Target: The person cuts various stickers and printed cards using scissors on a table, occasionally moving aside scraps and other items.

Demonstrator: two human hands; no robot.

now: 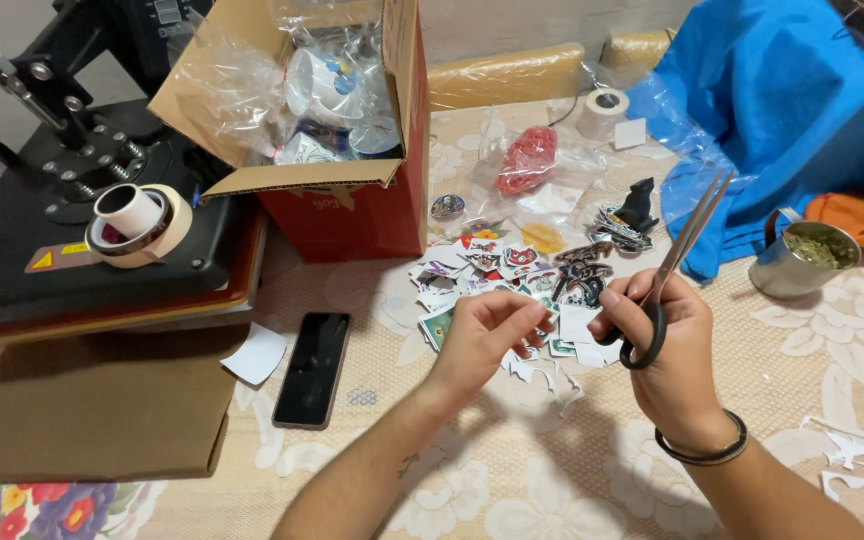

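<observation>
My right hand (670,345) grips a pair of black-handled scissors (674,262), blades pointing up and away, nearly closed. My left hand (485,335) hovers just left of it, fingers curled toward the right hand, pinching at something small that I cannot make out. Both hands are above a heap of cut-out colourful stickers (497,268) lying on the floral tablecloth (552,470). White paper trimmings (542,372) lie under the hands.
A black phone (313,368) lies left of my left arm. A red cardboard box (347,205) with plastic-wrapped mugs stands behind it, beside a black heat press (72,230) carrying tape rolls (140,222). A metal cup (802,260), blue cloth (782,110) and paper scraps (852,455) sit right.
</observation>
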